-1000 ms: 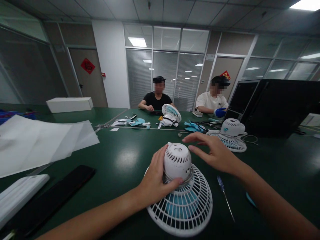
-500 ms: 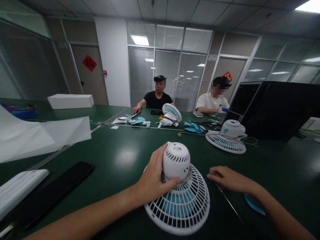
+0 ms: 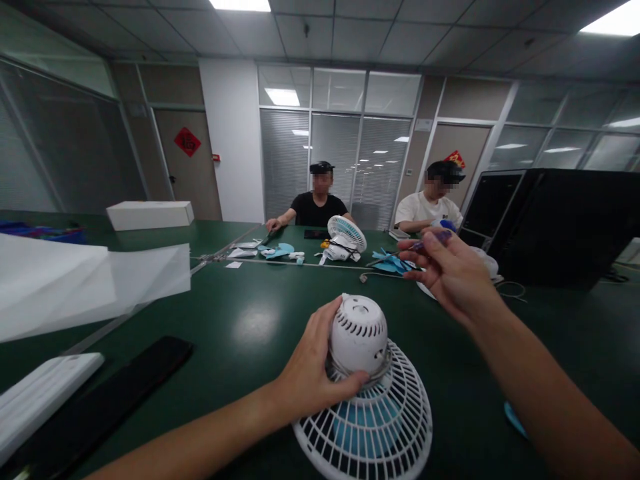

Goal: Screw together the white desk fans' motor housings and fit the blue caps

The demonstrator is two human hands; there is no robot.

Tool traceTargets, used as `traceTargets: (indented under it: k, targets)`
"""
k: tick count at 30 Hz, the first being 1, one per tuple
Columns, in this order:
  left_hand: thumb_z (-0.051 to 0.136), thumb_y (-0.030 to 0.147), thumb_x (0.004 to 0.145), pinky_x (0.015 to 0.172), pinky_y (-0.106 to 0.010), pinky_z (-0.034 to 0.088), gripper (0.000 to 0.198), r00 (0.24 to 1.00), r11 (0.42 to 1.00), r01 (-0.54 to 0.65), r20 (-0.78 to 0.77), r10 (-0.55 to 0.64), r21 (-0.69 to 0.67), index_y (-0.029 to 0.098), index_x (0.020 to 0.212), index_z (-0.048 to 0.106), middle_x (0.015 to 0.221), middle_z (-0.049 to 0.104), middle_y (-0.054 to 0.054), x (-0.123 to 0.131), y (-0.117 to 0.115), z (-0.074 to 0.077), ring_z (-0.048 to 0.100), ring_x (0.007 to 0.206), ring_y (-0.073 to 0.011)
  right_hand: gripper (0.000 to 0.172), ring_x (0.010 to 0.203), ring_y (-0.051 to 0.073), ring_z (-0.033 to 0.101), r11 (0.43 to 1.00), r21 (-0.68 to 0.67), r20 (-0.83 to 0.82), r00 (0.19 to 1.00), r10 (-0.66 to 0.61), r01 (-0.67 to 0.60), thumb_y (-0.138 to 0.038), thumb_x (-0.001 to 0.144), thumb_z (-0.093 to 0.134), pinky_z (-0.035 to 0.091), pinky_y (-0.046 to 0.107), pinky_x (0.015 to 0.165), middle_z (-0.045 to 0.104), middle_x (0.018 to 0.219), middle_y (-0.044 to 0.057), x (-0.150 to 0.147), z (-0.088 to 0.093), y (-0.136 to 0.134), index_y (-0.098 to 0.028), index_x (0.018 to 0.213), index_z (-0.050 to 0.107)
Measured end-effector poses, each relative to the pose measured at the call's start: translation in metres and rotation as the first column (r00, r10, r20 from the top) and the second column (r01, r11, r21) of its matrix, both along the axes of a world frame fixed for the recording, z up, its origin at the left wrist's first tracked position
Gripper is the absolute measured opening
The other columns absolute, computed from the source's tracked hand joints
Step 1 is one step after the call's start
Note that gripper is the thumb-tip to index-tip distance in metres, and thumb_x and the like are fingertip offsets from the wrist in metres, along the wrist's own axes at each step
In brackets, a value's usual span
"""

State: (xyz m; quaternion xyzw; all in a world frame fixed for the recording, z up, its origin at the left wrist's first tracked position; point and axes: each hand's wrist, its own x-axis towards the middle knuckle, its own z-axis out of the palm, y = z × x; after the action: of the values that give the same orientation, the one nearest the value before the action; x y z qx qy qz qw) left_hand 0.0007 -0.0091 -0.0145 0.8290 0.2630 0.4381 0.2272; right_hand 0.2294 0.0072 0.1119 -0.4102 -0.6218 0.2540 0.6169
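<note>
A small white fan [image 3: 359, 333] rests grille-down on the green table, its motor housing upward and pale blue blades visible through the bars. My left hand [image 3: 313, 363] is wrapped around the left side of that housing, thumb across its front. Raised above the table to the right of the fan, my right hand [image 3: 453, 273] pinches a screwdriver [image 3: 442, 237] with a purplish handle. Its thin shaft points left, clear of the fan. A blue piece [image 3: 515, 420] lies partly hidden beside my right forearm.
Across the table sit two people near another fan [image 3: 345, 239] and loose blue blades [image 3: 277, 251]. Behind my right hand another fan is mostly hidden, close to a large black computer case [image 3: 550, 227]. White sheets [image 3: 95, 280] and a black slab [image 3: 110, 400] lie at left.
My right hand has risen from the tabletop, lifting the screwdriver and swinging its shaft leftward. My left hand keeps its hold on the fan. The view has tilted up slightly.
</note>
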Motion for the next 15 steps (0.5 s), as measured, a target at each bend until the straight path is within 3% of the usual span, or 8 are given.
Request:
traceTargets:
  k: [6,15]
  targets:
    - [0.075,0.030,0.075,0.114,-0.067,0.028,0.101,1.000,0.998,-0.011,0.006,0.011,0.054,0.031,0.152,0.010,0.155,0.029,-0.015,0.001,0.000,-0.005,0.032,0.141,-0.0398,0.039,0.038,0.011,0.055,0.986,0.165,0.066,0.997,-0.030,0.019,-0.064,0.090,0.048,0.038,0.020,0.036,0.059,0.056,-0.007,-0.048,-0.014,-0.001,-0.027,0.098,0.037]
    - [0.077,0.032,0.074,0.114,-0.067,0.029,0.105,1.000,0.997,-0.015,0.003,0.015,0.074,0.031,0.154,0.009,0.154,0.030,-0.016,0.001,0.000,-0.007,0.032,0.141,-0.0419,0.037,0.037,0.010,0.054,0.982,0.190,0.073,0.997,-0.023,0.008,-0.063,0.093,0.043,0.038,0.021,0.037,0.057,0.056,-0.009,-0.048,-0.028,0.010,-0.027,0.099,0.035]
